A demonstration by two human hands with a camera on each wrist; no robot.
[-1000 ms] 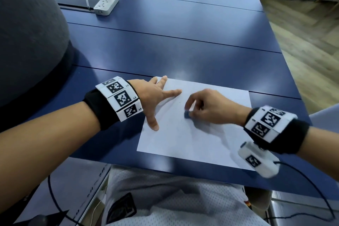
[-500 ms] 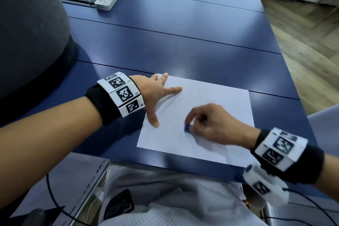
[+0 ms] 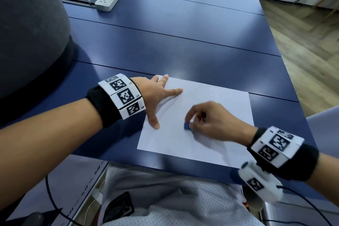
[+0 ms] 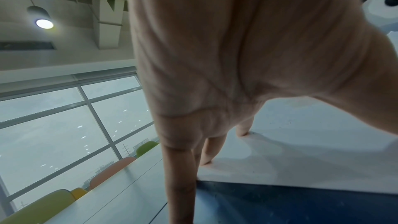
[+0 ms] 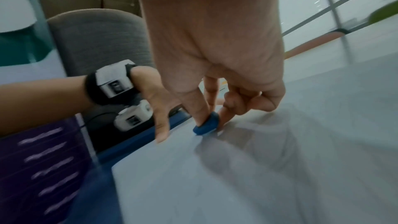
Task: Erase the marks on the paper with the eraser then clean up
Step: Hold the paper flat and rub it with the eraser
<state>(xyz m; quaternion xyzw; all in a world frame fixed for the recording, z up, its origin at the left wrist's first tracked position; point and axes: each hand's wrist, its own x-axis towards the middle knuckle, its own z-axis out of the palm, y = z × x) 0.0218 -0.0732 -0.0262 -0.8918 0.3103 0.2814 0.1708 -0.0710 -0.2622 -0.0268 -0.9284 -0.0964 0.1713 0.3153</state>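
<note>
A white sheet of paper [image 3: 211, 134] lies on the blue table near its front edge. My right hand [image 3: 207, 121] pinches a small blue eraser [image 3: 186, 126] between thumb and fingers and presses it on the middle of the sheet; the right wrist view shows the eraser [image 5: 206, 126] touching the paper [image 5: 258, 176]. My left hand [image 3: 157, 97] lies flat with spread fingers on the sheet's left edge, thumb pointing toward me. In the left wrist view its fingertips [image 4: 242, 132] press on the paper [image 4: 301, 151]. Faint dark specks [image 3: 176, 104] dot the sheet near the left hand.
A white power strip [image 3: 107, 0] with its cable sits at the table's far left. A grey chair back [image 3: 27, 29] stands at the left. The table's right edge [image 3: 286, 71] drops to a wooden floor. Cables hang below the front edge.
My right hand has slid the eraser down the sheet toward me over the last second. The left hand has stayed on the paper's left edge.
</note>
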